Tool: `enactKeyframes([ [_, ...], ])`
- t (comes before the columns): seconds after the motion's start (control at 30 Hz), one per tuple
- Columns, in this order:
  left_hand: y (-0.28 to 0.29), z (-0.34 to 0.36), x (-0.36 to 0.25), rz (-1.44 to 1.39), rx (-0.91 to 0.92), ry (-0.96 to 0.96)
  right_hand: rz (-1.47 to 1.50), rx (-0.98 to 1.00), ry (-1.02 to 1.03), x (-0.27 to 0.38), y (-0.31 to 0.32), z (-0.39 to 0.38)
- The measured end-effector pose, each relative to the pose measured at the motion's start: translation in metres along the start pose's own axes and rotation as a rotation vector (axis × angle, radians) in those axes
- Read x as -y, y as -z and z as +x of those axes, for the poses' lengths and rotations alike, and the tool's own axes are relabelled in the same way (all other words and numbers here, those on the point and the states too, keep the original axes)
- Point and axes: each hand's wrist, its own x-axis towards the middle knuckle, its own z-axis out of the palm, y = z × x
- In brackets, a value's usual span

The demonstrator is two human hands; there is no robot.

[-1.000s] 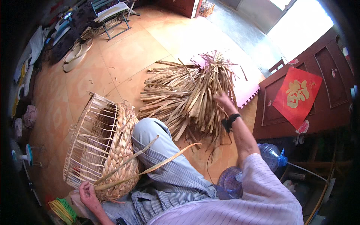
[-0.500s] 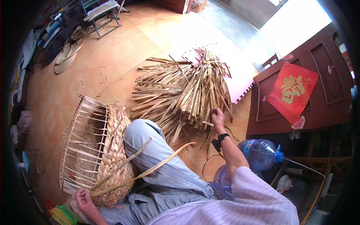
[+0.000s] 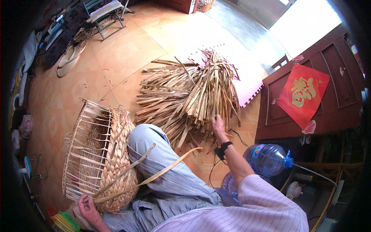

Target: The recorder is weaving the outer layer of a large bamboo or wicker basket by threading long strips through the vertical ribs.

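A half-woven basket (image 3: 119, 170) of braided dried leaf strips lies on its side against my bent left leg, its open frame facing left. My left hand (image 3: 89, 209) is at its lower edge, the fingers closed on the ends of long dried strips (image 3: 162, 169) that stretch over my knee. A large tied bundle of dried strips (image 3: 193, 92) is spread on the floor ahead. My right hand (image 3: 218, 127) is at the near ends of that bundle with its fingers drawn together; what they hold is too small to make out.
Large blue plastic water bottles (image 3: 266, 159) lie by my right arm, near a dark cable. A dark red door (image 3: 336, 77) with a red paper stands at right. A pink foam mat (image 3: 247, 89) is partly beneath the bundle. A folding chair (image 3: 105, 15) and straw hats (image 3: 69, 58) are far left.
My right hand has shifted slightly left and down along the bundle's near ends. The short strip that stuck out from its fingers no longer shows. My left hand and the basket have stayed put.
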Motion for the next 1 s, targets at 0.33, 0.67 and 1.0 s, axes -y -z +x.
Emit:
enactKeyframes([
  [0.33, 0.01, -0.011, 0.01, -0.01, -0.02, 0.023, -0.497, 1.555, 0.163, -0.001, -0.02, -0.231],
  [0.67, 0.0, -0.008, -0.011, 0.046, -0.041, 0.032, 0.341, 1.443, -0.4, -0.02, 0.038, -0.169],
  [1.0, -0.009, 0.004, 0.003, -0.113, -0.013, 0.03, 0.744, 0.326, 0.323, 0.156, 0.261, 0.029],
])
